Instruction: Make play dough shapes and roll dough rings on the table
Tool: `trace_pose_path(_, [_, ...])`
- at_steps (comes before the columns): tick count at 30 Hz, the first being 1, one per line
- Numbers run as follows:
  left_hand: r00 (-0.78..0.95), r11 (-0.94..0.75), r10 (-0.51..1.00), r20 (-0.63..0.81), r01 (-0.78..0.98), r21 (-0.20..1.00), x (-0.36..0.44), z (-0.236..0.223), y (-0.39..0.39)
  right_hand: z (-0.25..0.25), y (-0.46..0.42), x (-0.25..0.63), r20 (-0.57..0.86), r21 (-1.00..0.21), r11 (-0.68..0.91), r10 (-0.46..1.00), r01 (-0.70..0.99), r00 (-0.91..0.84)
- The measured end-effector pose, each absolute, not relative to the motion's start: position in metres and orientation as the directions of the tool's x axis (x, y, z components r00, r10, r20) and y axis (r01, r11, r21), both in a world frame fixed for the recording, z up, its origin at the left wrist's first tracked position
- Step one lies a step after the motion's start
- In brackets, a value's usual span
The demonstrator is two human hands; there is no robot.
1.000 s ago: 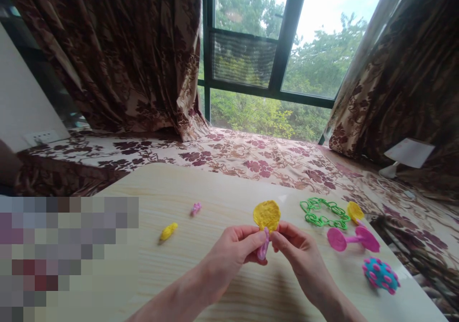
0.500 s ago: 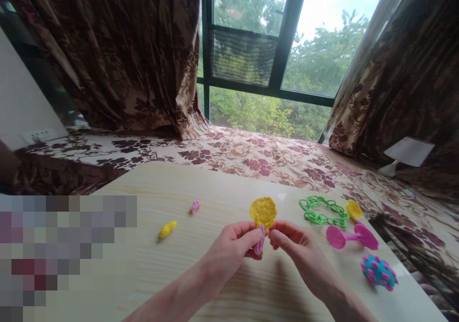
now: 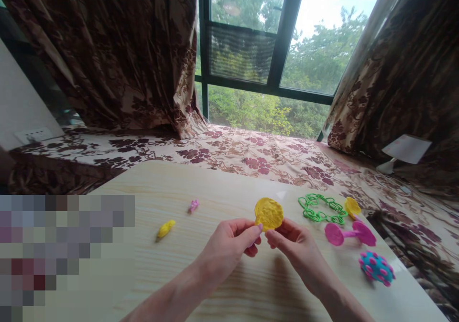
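Clay, one flat, round, bumpy yellow disc [image 3: 269,213], is sitting upright above the counter [image 3: 172,274]; left hand [image 3: 239,238] and right hand [image 3: 287,238] are pinching its lower edge, each grip nearly closed.

There are two yellow discs [image 3: 268,213], one chain [image 3: 311,215], one dumbbell [image 3: 350,234], one ball [image 3: 377,267].

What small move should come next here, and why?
Probably the right hand should lightly press the yellow disc smoother, while the left hand steadies it: both hands' fingers are at its lower edge, and its surface looks bumpy.
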State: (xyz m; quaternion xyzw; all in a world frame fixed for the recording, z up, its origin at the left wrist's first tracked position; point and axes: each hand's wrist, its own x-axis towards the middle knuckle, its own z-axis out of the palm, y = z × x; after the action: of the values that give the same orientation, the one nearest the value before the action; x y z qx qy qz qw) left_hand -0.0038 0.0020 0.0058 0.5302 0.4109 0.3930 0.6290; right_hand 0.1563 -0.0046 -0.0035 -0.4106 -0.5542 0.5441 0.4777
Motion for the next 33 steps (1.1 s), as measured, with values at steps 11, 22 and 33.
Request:
trace_pose_path(11, [0.29, 0.013, 0.954, -0.074, 0.206, 0.978, -0.011, 0.0, 0.006, 0.003, -0.003, 0.169, 0.019, -0.998, 0.01, 0.987, -0.055, -0.162])
trace_pose_path(22, [0.351, 0.003, 0.936, 0.038, -0.116, 0.993, -0.008, 0.009, 0.008, -0.007, -0.006, 0.161, -0.024, -0.959, -0.091, 0.969, -0.269, -0.245])
trace_pose_path(33, [0.471, 0.094, 0.882, 0.014, -0.204, 0.975, -0.007, 0.009, 0.004, -0.009, -0.007, 0.163, -0.068, -0.946, -0.133, 0.973, -0.295, -0.222])
